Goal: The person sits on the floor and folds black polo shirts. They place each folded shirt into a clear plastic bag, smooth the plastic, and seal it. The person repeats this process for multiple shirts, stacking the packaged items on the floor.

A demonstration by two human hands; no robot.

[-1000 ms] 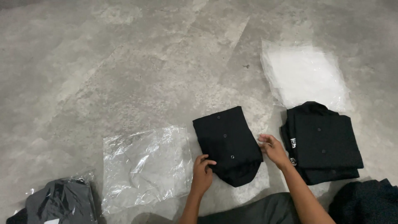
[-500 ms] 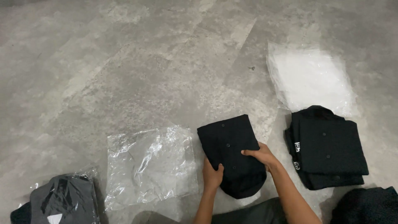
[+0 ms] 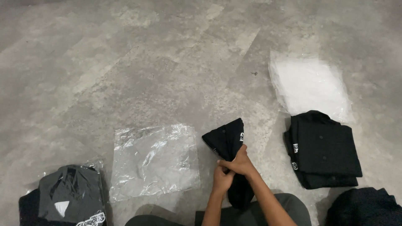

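Hands pressed together mid-floor, left hand (image 3: pixel 222 178) and right hand (image 3: pixel 239 162) both clamped round folded black shirt (image 3: pixel 228 144), forearms angled in, clear plastic bag (image 3: pixel 153 161) just beside

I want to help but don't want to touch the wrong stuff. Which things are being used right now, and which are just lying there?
In use:
- left hand and right hand, both gripping the folded black shirt
- empty clear bag, right beside them

Just lying about:
- stack of folded black shirts
- pile of clear bags
- bagged shirt
- dark heap
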